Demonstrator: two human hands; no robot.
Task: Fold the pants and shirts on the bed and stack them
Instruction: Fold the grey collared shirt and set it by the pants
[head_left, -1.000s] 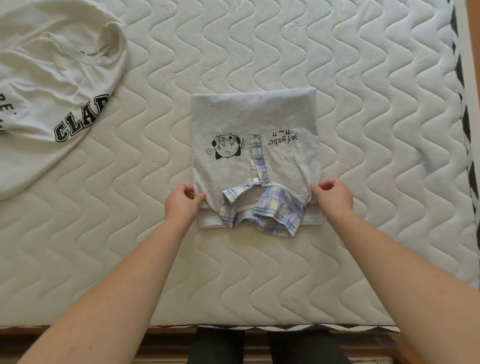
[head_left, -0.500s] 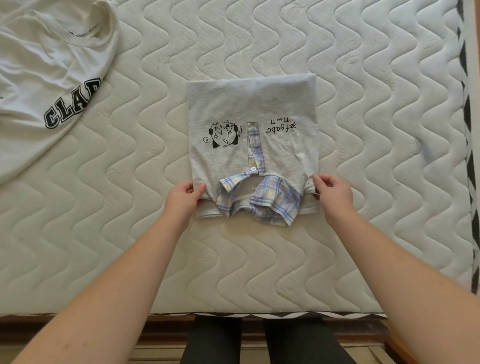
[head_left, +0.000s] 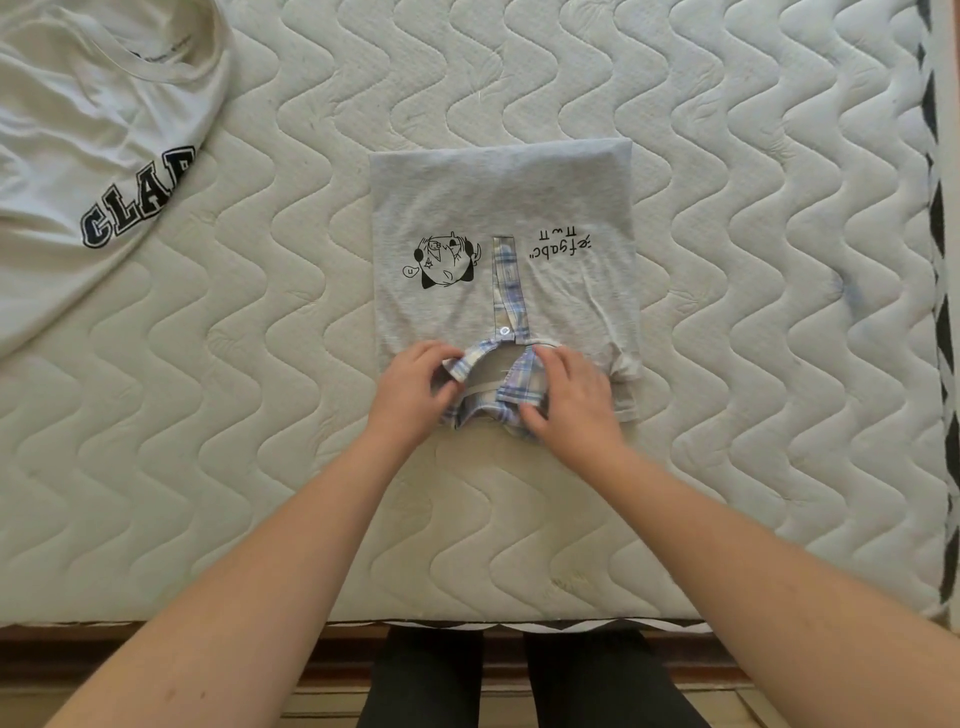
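Note:
A grey shirt (head_left: 498, 208) lies folded into a rectangle in the middle of the mattress, with a cartoon print, small black lettering and a blue plaid placket. Its plaid collar (head_left: 511, 387) is at the near edge. My left hand (head_left: 415, 389) pinches the left side of the collar between thumb and fingers. My right hand (head_left: 571, 400) lies over the collar's right side, fingers bent on the plaid cloth. A white T-shirt (head_left: 88, 130) with dark block letters lies unfolded and rumpled at the far left.
The quilted white mattress (head_left: 753, 312) fills the view. Its near edge (head_left: 467, 623) runs along the bottom, with a wooden bed frame and my dark-clad legs below. A black-and-white patterned border marks the right edge (head_left: 935, 260).
Both hands have left the near corners of the folded grey shirt and come inward onto the plaid collar. The shirt itself has stayed in place.

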